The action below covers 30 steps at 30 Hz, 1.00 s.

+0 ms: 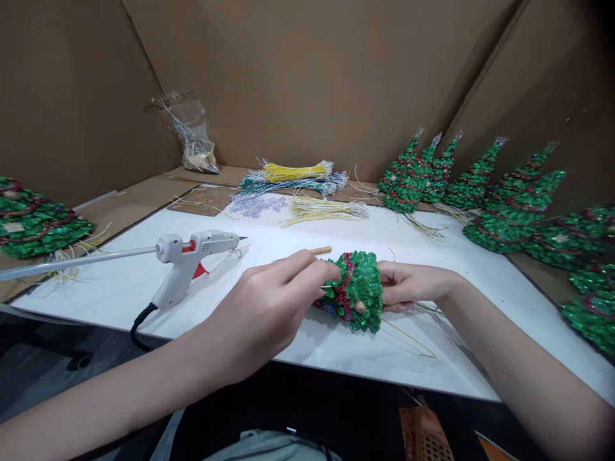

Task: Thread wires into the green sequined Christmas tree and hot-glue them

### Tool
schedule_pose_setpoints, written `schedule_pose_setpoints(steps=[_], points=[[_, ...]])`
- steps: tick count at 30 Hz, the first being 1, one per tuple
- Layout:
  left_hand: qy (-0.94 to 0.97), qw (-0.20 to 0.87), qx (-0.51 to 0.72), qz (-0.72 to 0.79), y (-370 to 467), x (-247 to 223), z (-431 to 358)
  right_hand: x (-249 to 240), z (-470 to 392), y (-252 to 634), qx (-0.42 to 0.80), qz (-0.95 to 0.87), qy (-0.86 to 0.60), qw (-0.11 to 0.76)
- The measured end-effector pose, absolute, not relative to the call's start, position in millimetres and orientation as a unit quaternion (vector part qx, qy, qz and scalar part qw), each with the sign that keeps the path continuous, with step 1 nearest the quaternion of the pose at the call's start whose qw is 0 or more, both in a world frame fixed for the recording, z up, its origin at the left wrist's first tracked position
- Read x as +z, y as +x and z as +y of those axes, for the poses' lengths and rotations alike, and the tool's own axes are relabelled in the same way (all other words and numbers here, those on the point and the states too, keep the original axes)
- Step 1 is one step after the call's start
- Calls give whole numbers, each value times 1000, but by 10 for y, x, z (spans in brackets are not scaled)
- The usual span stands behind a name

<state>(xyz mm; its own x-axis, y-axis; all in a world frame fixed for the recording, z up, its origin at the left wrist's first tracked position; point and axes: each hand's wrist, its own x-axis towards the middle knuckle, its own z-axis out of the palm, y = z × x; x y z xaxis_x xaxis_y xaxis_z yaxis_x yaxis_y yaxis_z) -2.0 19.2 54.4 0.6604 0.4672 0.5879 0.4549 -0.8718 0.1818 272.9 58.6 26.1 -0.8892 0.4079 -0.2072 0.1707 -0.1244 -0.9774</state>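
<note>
A small green glittery Christmas tree (pixel 366 291) with a red garland and a gold bead lies on its side over the white board. My right hand (pixel 401 285) grips it at its wide base, fingers partly hidden behind and inside the base. My left hand (pixel 283 291) is closed in a pinch against the tree's decorated side, covering its top end. A thin pale tip shows by those fingers; what they hold is too small to tell. Yellow wire (pixel 408 338) trails from beneath the base. A brown wooden stick (pixel 321 250) lies just behind my left hand.
A white glue gun (pixel 180 269) with a long glue stick stands at left, its black cord over the board's edge. Bundles of yellow wires (pixel 298 171), loose wires (pixel 327 210) and clear pieces (pixel 257 205) lie behind. Several finished trees (pixel 406 179) line the right; another tree (pixel 38 221) stands left.
</note>
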Motion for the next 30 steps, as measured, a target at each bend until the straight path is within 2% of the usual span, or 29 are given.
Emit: schedule_pose_setpoints(steps=[5,17,30], points=[[903,53,316,286,-108,620,184,283,574,2723,713,-654,-240,79],[913,50,291,282,-23,696,246,304,549,2702,674,-678,-283,86],[922,74,225,307,54,783,273,294,555,2701,669,-689,-265,82]])
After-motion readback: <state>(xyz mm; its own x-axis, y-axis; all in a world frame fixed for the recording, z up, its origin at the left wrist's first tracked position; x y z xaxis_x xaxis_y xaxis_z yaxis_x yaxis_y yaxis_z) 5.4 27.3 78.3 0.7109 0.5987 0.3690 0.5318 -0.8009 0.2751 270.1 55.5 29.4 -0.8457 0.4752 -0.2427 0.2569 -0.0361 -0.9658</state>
